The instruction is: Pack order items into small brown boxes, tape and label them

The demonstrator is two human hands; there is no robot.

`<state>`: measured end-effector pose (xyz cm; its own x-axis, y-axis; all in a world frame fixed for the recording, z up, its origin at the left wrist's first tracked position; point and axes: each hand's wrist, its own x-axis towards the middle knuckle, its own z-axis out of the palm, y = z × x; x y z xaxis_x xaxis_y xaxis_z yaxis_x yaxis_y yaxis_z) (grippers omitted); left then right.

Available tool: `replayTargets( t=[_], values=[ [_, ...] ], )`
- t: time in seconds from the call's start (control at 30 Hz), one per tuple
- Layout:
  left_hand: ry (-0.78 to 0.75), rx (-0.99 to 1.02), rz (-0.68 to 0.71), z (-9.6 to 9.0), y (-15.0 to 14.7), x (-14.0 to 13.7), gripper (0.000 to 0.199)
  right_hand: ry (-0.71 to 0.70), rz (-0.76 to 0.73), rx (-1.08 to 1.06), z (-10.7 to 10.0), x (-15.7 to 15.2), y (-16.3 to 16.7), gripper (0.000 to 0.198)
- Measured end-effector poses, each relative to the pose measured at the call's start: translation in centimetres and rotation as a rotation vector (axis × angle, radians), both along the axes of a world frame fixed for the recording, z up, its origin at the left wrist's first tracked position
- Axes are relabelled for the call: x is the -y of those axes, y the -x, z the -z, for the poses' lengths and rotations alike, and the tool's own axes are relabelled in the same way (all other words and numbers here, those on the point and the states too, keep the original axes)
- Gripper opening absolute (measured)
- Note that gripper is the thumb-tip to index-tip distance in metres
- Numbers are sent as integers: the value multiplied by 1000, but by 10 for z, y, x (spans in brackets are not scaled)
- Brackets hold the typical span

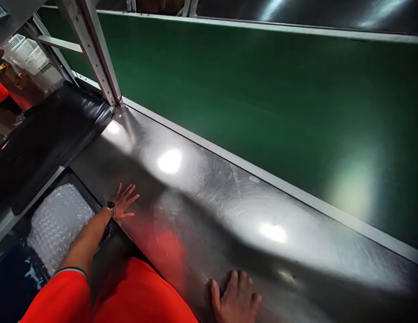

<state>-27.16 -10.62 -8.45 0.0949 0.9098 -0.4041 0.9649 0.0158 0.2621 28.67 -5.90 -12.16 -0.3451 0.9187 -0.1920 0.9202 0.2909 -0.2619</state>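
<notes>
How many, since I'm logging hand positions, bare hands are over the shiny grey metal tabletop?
2: the left bare hand, spread near the clear plastic bubble wrap; the right bare hand, at the picture's bottom edge, partly cut off.

Left fingers [129,191] and right fingers [233,283] rest on the metal table [198,224].

1 camera, worn on the head, looks forward and down (somewhat aslant) across the nearby metal table [202,215] toward a green surface [249,103] beyond.
</notes>
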Motion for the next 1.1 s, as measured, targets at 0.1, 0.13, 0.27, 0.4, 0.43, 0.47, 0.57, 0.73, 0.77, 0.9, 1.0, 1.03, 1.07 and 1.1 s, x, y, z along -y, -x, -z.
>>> replayTargets(
  t=[0.1, 0.13, 0.27, 0.4, 0.43, 0.47, 0.57, 0.73, 0.77, 0.9, 1.0, 1.03, 1.07, 1.1],
  values=[
    [10, 19, -6, -7, -1, -1, 110, 13, 6, 9, -3, 0, 1, 103],
    [22, 24, -6, -9, -1, -2, 111, 15, 3, 11, -4, 0, 1, 104],
    [55, 18, -4, -16, -2, -5, 111, 5, -21, 19, -3, -1, 0, 107],
    [70, 9, -9, -18, -4, -6, 110, -12, -32, 27, 3, 0, -4, 106],
    [66, 8, -11, -18, -4, -6, 110, -16, -37, 27, 5, 1, -4, 105],
    [62, 9, -9, -17, -4, -6, 110, -17, -41, 26, 6, 1, -5, 104],
    [32, 18, -9, -13, -4, -5, 110, -19, -29, 22, 9, 2, -5, 104],
    [-1, 4, -12, -10, -4, -4, 107, 1, -14, 6, 6, -2, -2, 102],
    [8, 1, -14, -11, -4, -4, 108, 5, -10, 0, 5, -3, -1, 100],
    [40, -2, -10, -14, -4, -7, 112, 11, 1, -13, 4, -5, 1, 96],
    [50, -1, -5, -15, -3, -9, 112, 8, 9, -10, 4, -4, 1, 96],
    [56, 3, -11, -15, -3, -9, 113, 10, 10, -10, 4, -4, 1, 97],
    [64, 10, -16, -15, -2, -9, 115, 13, 11, -10, 3, -3, 1, 97],
    [67, 20, -18, -14, -2, -9, 116, 15, 13, -10, 3, -3, 2, 96]
  ],
)
